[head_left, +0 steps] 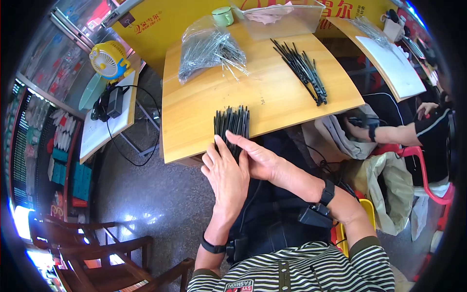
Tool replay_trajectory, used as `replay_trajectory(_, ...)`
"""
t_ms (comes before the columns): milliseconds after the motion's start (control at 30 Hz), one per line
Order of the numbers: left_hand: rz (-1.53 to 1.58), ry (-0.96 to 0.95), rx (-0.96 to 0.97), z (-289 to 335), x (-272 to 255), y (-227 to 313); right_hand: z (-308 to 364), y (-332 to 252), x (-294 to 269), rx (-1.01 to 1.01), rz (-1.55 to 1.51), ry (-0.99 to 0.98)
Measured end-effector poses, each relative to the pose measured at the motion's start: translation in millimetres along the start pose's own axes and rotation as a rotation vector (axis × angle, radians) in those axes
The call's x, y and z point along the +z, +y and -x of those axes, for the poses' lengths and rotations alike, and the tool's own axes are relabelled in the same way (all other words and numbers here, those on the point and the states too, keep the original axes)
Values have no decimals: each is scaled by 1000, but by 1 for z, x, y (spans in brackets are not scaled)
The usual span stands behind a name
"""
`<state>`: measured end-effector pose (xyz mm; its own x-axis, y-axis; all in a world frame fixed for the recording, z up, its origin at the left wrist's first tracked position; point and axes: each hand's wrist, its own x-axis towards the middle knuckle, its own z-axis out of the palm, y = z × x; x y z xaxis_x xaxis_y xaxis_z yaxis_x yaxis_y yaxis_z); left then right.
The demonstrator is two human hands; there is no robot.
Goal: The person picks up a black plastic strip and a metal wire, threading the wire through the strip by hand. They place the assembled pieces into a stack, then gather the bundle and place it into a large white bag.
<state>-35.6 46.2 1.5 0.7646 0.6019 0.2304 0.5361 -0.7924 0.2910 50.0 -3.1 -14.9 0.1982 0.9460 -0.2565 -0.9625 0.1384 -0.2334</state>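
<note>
A dense bundle of thin black sticks [232, 119] stands out over the front edge of the wooden table [204, 102], its tips roughly level. My left hand [225, 170] closes on it from the left and covers its near end. From the right, my right hand [258, 155] wraps the same bundle, thumb laid across the top. What kind of sticks they are I cannot make out. More black sticks [302, 70] lie in a loose, fanned pile at the table's right.
At the back, a clear plastic bag [206, 48] spills thin silvery rods. Behind it are a pale green mug [223, 16] and a clear bin [282, 19]. A yellow fan [108, 61] sits left; another person's arm [389, 134] reaches among cloth sacks [389, 190] at right.
</note>
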Motion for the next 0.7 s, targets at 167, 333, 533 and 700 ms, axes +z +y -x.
replay_trajectory(167,365,-61,83,25,-11,5,26,2,-5,45,135,99)
replay_trajectory(333,672,66,89,26,-20,26,43,-9,21,-122,265,144)
replay_trajectory(533,845,338,331,-31,9,47,35,-50,35,-655,654,128)
replay_trajectory(700,1514,107,335,-72,28,66,26,-89,43,-947,932,198)
